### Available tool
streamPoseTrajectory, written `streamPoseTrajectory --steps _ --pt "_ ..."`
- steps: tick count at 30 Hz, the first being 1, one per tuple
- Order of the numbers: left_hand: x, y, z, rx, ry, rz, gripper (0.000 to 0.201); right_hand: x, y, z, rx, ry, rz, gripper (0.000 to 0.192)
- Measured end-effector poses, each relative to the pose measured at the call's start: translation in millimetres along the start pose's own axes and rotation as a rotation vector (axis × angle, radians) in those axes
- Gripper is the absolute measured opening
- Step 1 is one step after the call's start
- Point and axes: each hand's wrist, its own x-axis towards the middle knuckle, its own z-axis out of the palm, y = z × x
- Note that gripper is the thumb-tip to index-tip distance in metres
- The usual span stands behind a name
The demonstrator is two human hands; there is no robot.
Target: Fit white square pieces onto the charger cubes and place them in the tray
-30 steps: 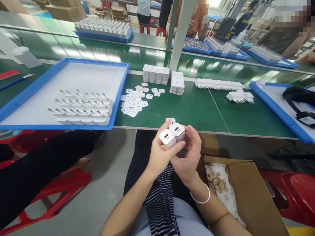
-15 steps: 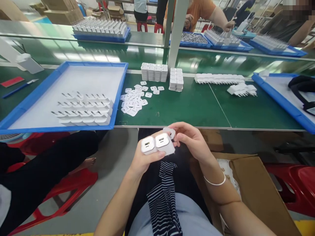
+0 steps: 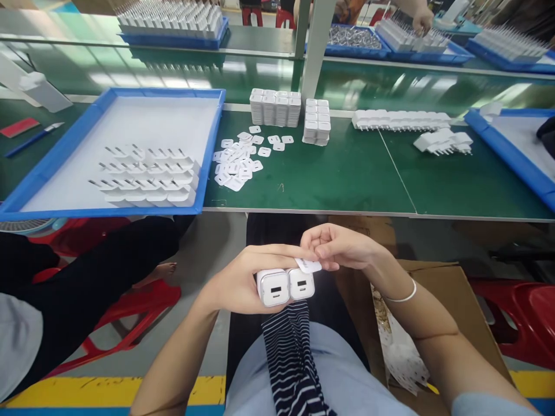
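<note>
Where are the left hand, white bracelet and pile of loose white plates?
Left hand (image 3: 237, 278): head view, hand's middle.
White bracelet (image 3: 406, 298): head view, lower curve.
Pile of loose white plates (image 3: 234, 167): head view, its middle.

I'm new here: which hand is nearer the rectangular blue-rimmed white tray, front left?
Left hand, right of the tray and nearer the body; right hand, farther right.

Charger pair (image 3: 281, 288): turned to face the viewer more squarely.
Counter edge (image 3: 359, 213): now farther beyond the charger pair.
Left hand (image 3: 238, 277): shifted from thumb in front to fingers stretched over the charger pair's top.
Right hand (image 3: 347, 247): moved from the charger pair's right flank to its upper right, with fingertips bunched.
Cover plate (image 3: 308, 266): brought from behind the charger pair to lapping its top right corner.
</note>
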Motion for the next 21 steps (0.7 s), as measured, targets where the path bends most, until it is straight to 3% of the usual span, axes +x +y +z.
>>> streamPoseTrajectory --steps 5,9,13,18,21 --pt "-5.1 -4.3 13.2 0.046 0.043 0.000 0.061 -0.8 1.9 -1.3 0.051 0.091 -0.004 0.026" --pt "-9.9 -9.0 16.1 0.101 0.024 -0.078 0.057 -1.5 11.2 -6.7 0.126 0.140 0.019 0.032" --pt "-12.9 -10.1 11.8 0.121 -0.053 -0.124 0.057 -3.2 19.6 -10.5 0.176 0.059 0.102 0.048" --pt "-14.8 -8.6 9.3 0.130 -0.152 -0.193 0.063 -4.3 18.2 -5.0 -0.002 0.060 0.111 0.037" --pt "-16.4 -8.4 9.1 0.097 -0.129 -0.184 0.057 -5.8 13.4 -1.6 -0.181 0.108 0.119 0.034"
